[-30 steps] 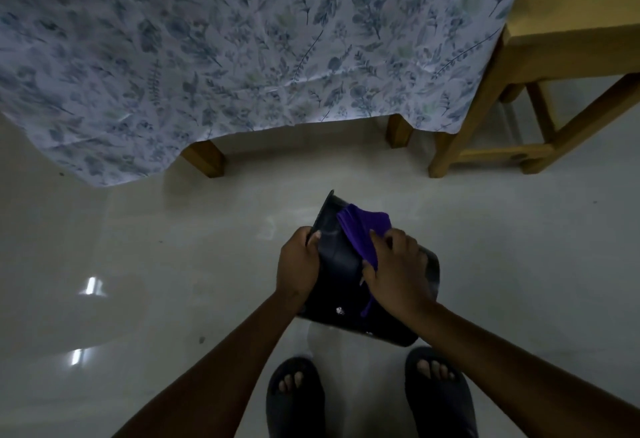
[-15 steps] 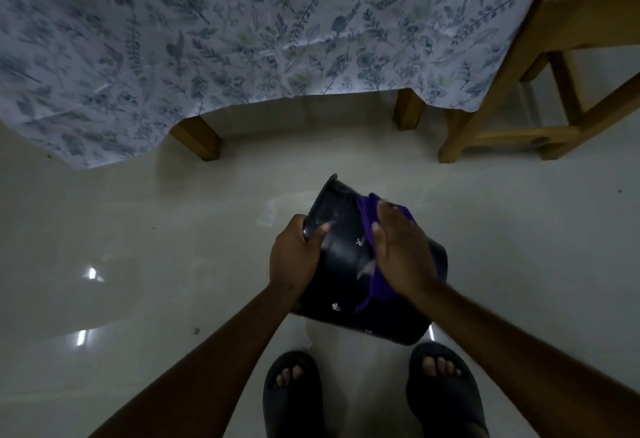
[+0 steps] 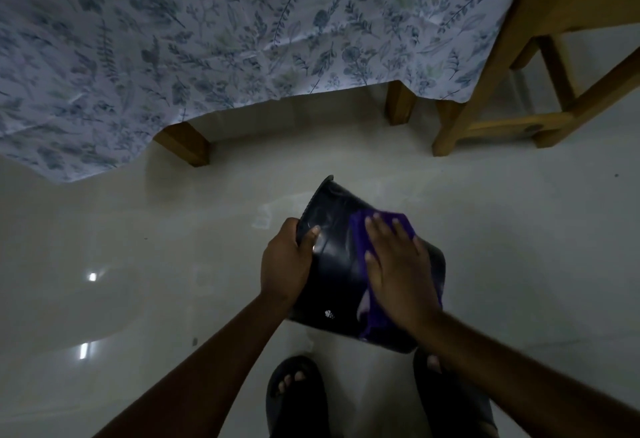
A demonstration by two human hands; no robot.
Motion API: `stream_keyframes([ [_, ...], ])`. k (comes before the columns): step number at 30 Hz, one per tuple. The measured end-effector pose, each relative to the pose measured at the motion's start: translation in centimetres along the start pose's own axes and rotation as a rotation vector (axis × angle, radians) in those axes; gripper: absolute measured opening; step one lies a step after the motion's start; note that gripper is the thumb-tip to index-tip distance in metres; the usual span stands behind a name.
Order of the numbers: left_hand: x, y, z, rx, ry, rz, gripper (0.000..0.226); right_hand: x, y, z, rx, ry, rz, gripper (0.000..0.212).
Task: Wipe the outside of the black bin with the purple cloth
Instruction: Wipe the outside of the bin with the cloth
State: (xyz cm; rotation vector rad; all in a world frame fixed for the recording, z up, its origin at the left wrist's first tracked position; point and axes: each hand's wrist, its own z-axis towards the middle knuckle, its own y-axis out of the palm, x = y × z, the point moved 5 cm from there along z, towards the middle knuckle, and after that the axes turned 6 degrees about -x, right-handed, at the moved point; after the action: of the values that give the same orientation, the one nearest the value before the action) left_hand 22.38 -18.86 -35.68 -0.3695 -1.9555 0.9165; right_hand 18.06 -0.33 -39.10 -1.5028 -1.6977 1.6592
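Note:
The black bin [image 3: 334,275] is held tilted above the floor, its rim pointing up and to the left and its base toward my feet. My left hand [image 3: 285,261] grips the rim, thumb on the outer wall. The purple cloth [image 3: 358,240] lies on the bin's outer side. My right hand [image 3: 398,271] presses flat on the cloth with fingers spread, and cloth shows beyond the fingertips and below the wrist. A small white mark sits low on the bin's wall.
A table with a floral blue-and-white cloth [image 3: 207,39] hangs over wooden legs [image 3: 185,141] ahead. A wooden stool [image 3: 512,91] stands at the right. The glossy pale floor [image 3: 104,247] spreads all round. My feet in dark slippers [image 3: 298,399] are just below the bin.
My right hand has slid the cloth across the bin's side and flattened out with fingers spread. The bin stays in my left hand, tilted much as before.

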Motion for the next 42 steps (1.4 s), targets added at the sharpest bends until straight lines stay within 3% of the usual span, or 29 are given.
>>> stream_keyframes([
  [2, -0.1, 0.1, 0.1, 0.004, 0.008, 0.020, 0.025, -1.8, 1.0, -2.6, -0.008, -0.091, -0.065, 0.057],
  [5, 0.4, 0.0, -0.1, 0.011, 0.027, 0.026, 0.026, -1.6, 0.4, 0.3, -0.007, -0.133, -0.021, 0.054],
  [10, 0.8, -0.1, 0.1, 0.008, -0.001, 0.021, 0.029, 1.7, -0.8, 5.8, -0.063, 0.115, 0.246, 0.048],
  [14, 0.8, 0.1, 0.8, 0.001, -0.028, 0.041, 0.028, -2.0, 1.0, -2.1, 0.002, -0.031, -0.084, 0.057],
  [18, 0.7, 0.1, 0.6, 0.015, 0.008, 0.040, 0.027, -2.5, 0.8, -0.7, -0.022, -0.145, -0.077, 0.059],
  [24, 0.9, -0.1, 0.3, -0.022, -0.017, 0.031, 0.031, 1.0, -1.0, 5.9, -0.018, 0.106, 0.206, 0.048],
  [28, 0.8, 0.0, 0.2, -0.002, -0.015, 0.053, 0.031, -2.0, 1.4, -2.4, 0.004, -0.074, -0.117, 0.057],
  [32, 0.6, 0.1, 0.2, 0.014, 0.029, 0.044, 0.029, -1.9, 1.6, -1.5, -0.010, -0.172, -0.114, 0.060],
  [34, 0.9, 0.2, 0.3, -0.015, 0.038, 0.023, 0.030, -1.1, 0.4, 1.5, 0.009, -0.150, -0.047, 0.058],
  [38, 1.4, 0.0, 0.4, -0.010, -0.007, 0.023, 0.033, 2.8, -1.3, 5.3, -0.021, 0.116, 0.246, 0.052],
  [40, 1.4, 0.0, 0.5, -0.010, -0.039, 0.030, 0.033, 3.2, -1.1, 3.4, 0.027, 0.158, 0.187, 0.054],
  [42, 1.3, -0.1, 0.7, -0.005, -0.049, 0.041, 0.032, 1.6, 0.2, -0.5, 0.054, 0.060, 0.023, 0.062],
])
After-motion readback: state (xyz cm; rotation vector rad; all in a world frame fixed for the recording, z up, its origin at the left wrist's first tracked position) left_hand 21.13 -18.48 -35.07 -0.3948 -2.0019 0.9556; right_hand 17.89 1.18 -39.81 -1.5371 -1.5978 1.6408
